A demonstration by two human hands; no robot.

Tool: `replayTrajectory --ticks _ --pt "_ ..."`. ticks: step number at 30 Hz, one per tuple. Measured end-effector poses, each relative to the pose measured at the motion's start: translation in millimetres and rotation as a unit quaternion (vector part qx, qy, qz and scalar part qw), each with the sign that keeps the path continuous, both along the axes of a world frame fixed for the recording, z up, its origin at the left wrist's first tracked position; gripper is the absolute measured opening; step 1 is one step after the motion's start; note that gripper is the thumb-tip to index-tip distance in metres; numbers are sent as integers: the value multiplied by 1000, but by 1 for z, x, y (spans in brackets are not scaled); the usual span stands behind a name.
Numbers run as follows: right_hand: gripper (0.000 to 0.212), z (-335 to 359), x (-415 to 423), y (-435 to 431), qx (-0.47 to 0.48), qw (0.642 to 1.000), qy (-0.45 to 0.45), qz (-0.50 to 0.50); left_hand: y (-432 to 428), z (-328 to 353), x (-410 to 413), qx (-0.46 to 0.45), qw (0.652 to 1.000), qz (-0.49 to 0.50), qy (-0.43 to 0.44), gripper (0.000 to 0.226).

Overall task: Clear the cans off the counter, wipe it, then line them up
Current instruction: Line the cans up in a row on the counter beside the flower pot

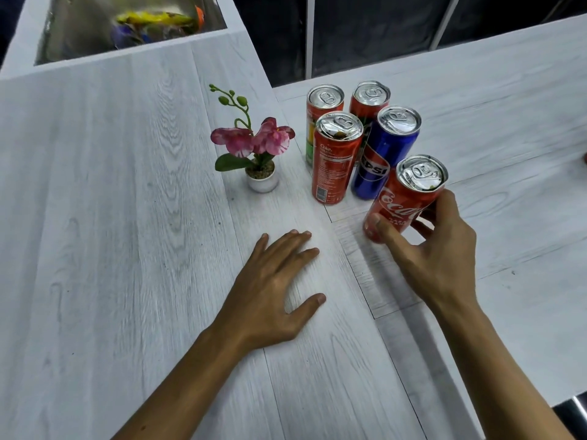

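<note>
Several slim cans stand in a cluster on the white wood-grain counter (pixel 127 217). My right hand (pixel 438 249) grips a red Coca-Cola can (pixel 403 198), thumb on its near side and fingers curled behind it; the can leans to the right. Just behind it stands a blue Pepsi can (pixel 381 157), with a red Coke can (pixel 335 160) to its left. Two more red cans (pixel 322 106) (pixel 368 100) stand at the back. My left hand (pixel 273 287) rests flat on the counter, fingers straight, holding nothing.
A small white pot with a pink artificial orchid (pixel 254 147) stands left of the cans. A steel sink (pixel 127 23) holding colourful items lies at the far left. The counter's right part ends at a dark edge (pixel 571 408) near me.
</note>
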State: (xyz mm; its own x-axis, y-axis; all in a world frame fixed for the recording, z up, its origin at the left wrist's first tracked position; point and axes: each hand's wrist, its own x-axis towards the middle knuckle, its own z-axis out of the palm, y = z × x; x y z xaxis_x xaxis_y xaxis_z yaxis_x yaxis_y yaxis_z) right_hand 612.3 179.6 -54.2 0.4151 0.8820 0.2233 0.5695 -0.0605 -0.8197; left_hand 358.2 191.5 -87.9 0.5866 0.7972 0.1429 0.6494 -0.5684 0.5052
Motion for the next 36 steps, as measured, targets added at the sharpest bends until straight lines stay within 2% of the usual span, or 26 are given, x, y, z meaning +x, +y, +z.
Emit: replayTrajectory --ticks 19,36 --pt "70 7 -9 -19 12 1000 20 17 -2 22 -8 -19 999 33 -35 63" --pt "85 31 -121 -52 16 996 -14 86 -34 44 -114 0 996 78 -53 59"
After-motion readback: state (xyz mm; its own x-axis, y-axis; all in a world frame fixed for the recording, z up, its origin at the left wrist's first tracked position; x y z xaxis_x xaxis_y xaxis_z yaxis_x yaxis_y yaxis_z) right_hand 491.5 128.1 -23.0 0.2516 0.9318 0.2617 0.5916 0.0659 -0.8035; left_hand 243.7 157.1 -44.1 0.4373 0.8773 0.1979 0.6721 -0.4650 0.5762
